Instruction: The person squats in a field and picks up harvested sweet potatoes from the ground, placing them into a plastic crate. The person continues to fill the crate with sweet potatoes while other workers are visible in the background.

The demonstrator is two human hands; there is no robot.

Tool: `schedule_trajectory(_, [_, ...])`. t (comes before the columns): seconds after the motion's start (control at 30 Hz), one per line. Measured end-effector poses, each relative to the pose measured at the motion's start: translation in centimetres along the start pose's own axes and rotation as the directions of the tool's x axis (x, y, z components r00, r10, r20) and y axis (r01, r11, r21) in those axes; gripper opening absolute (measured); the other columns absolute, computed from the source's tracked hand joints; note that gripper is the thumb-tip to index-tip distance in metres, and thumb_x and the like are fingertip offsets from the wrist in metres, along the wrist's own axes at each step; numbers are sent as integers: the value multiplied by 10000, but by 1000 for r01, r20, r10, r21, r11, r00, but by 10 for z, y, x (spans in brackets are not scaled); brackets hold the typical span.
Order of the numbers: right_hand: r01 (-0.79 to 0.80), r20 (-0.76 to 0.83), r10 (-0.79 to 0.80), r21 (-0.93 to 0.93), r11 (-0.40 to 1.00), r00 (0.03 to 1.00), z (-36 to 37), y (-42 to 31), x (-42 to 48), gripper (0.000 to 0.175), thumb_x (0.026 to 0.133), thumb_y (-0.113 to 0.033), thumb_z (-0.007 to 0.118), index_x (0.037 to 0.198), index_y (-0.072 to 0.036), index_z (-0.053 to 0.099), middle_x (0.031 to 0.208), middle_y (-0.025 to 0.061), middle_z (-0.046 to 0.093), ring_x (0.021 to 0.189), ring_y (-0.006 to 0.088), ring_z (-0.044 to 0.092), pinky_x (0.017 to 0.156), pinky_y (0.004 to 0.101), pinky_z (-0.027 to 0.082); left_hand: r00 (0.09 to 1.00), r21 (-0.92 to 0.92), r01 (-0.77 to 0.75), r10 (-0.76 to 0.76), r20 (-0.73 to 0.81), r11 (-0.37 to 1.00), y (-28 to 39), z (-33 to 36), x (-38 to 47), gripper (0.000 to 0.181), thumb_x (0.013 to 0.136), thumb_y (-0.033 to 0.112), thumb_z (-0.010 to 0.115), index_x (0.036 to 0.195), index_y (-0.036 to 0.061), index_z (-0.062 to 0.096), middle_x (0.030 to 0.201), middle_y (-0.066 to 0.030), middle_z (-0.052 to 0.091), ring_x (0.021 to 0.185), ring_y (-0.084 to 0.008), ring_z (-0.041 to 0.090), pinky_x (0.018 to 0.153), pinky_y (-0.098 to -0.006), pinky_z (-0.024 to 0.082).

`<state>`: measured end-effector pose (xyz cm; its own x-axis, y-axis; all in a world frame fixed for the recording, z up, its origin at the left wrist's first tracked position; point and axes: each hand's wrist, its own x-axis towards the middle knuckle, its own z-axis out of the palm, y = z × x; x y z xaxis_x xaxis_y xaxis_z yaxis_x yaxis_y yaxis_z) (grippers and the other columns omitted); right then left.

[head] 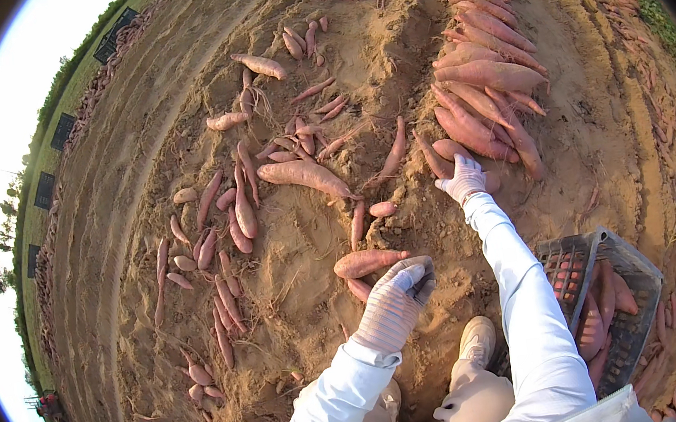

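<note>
My left hand (395,301), in a striped knit glove with grey fingertips, is raised with curled fingers beside a sweet potato (369,262) on the soil; whether it touches the root is unclear. My right hand (464,180), gloved too, reaches down at the near end of a long row of sweet potatoes (488,76). Its fingers rest on a small roundish sweet potato (451,149); a slimmer one (432,155) lies just left of it. A large curved sweet potato (304,176) lies further left among scattered roots.
A black plastic crate (640,308) holding sweet potatoes (599,306) stands tilted by my right arm. My shoe (476,340) is on the sandy soil between the hands. More dark crates (62,131) stand along the far left field edge. Roots lie in rows at the far right.
</note>
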<state>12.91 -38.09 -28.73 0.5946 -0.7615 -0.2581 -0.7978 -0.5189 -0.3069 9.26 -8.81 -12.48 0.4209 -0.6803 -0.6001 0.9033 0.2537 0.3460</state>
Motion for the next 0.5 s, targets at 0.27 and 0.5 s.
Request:
schedule_trajectory(0.27, [81,121,-63,-151,985,991,17,26,-5,1035,682,-489,829,1464,-41,319,1323,197,553,1175,347,576,985,405,466,985,85,166,-169,34,982,-15,1,14,200,941,78,577,1123,24,641,1062,-61,659,989,-163,621,891,-290,520])
schedule_trajectory(0.5, [34,314,-280,609,793,907,64,45,-22,633,774,-477,776,1137,12,602,944,140,677,901,247,659,804,361,505,982,198,40,-1,-191,979,-9,-2,25,228,934,90,577,1152,49,630,1126,-52,615,981,-166,593,873,-303,499])
